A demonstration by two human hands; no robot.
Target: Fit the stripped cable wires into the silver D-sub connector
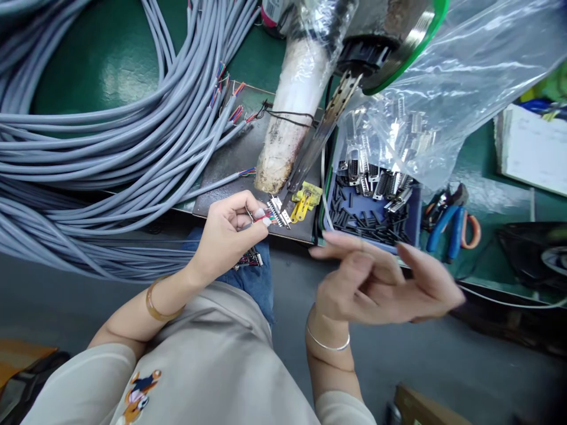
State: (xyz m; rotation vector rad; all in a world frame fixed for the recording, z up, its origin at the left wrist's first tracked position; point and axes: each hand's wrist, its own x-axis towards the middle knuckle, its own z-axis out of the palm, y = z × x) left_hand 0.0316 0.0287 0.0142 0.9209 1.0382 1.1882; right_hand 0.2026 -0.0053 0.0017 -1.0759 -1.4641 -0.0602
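Observation:
My left hand point(234, 230) is closed at the front edge of the bench, pinching thin coloured wires point(271, 220) between thumb and fingers. Those wires meet a metal connector point(279, 211) with a row of pins, lying beside a soldering iron's tip point(305, 153). My right hand point(381, 283) hovers off the bench edge, smeared a little by motion. Its fingers are spread and partly bent, and I see nothing held in them. Nearest to it is a blue tray point(414, 218) of black sleeves point(361, 221) and metal connectors point(376, 177).
Grey cables point(168, 141) with stripped ends cover the left side. A wrapped white tube point(292, 100) hangs over the work spot, near yellow clips point(305, 202). Blue-handled pliers point(447, 224) lie right of the tray. Clear plastic sheeting point(469, 77) drapes over the tray's back.

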